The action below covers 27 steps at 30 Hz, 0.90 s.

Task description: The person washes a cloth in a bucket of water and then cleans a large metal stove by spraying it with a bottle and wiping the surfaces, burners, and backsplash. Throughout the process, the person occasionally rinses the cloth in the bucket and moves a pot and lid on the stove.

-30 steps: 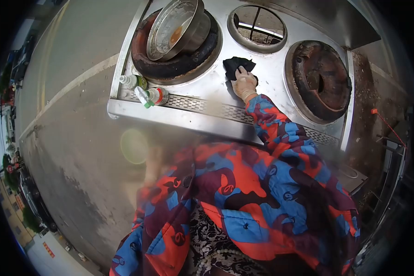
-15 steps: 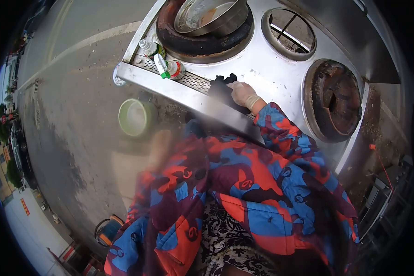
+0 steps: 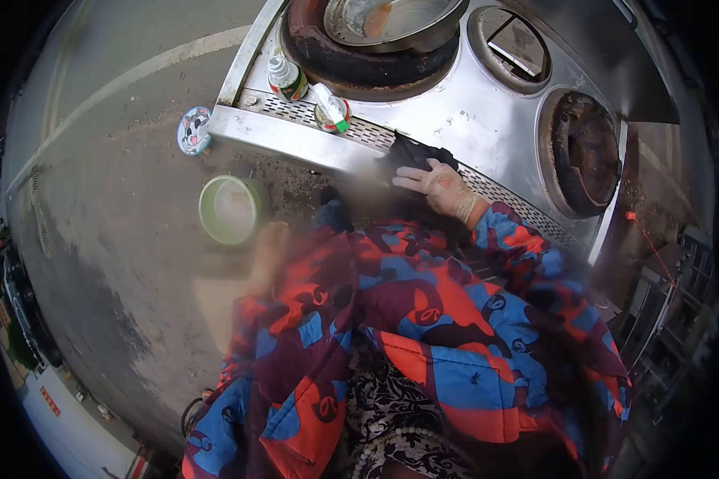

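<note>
My right hand [image 3: 449, 193], in a thin translucent glove, lies on a black cloth [image 3: 423, 153] at the front edge of a steel stove [image 3: 495, 140]. Its fingers are stretched out over the cloth and point left. Part of the cloth hangs into a blurred patch below the edge. My left hand [image 3: 272, 246] is low beside a light green bucket [image 3: 208, 211] on the ground; blur hides its fingers. On the stove's slotted strip stand a bottle [image 3: 287, 78] with a clear top and a spray bottle [image 3: 328, 110] with a white and green head.
A metal pan [image 3: 423, 33] rests tilted on the dark burner ring [image 3: 375, 76] at the back left. To the right are an open round hole [image 3: 510, 49] and a rusty burner [image 3: 581, 153]. A round stool [image 3: 194, 131] with a cartoon top stands left of the stove.
My right hand has come from the stove top to its front edge with the black cloth, and its fingers have straightened. The view has shifted, showing more of the stool.
</note>
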### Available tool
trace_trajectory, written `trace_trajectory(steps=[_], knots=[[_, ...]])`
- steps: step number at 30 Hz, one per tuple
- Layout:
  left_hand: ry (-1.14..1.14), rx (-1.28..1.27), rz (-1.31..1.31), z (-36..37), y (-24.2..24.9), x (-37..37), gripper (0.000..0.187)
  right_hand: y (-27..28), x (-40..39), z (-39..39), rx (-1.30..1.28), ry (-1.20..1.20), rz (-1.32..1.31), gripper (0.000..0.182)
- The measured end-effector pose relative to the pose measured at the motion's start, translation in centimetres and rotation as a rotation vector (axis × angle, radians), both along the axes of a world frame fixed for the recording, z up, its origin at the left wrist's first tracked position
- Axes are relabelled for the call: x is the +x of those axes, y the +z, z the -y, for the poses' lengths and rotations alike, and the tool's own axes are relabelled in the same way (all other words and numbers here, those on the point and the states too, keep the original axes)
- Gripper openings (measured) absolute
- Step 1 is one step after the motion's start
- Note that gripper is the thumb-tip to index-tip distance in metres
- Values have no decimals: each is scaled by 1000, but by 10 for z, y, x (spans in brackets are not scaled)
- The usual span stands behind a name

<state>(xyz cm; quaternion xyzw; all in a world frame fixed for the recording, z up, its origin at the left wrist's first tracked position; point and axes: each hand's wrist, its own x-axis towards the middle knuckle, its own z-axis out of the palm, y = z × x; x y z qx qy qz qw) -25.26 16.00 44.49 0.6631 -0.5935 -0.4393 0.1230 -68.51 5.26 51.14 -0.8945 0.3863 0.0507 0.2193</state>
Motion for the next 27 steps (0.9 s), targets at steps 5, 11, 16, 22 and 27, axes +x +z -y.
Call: trace_trajectory(steps=[5,11,16,22,27], knots=[[-213,-107,-12,43,15,44,21,-12,-47,-31,332,-409,184,53],[-99,27,-93,97,15,67,16,27,86,-6,-120,-616,390,61],[-336,-150,87,119,14,39,19,-13,149,-17,-317,-495,39,53],[-536,-154,167,109,41,10,18,-19,49,-90,-415,-666,80,53],[-535,-65,271,106,31,14,31,-24,-78,-170,-344,-1028,5,63]])
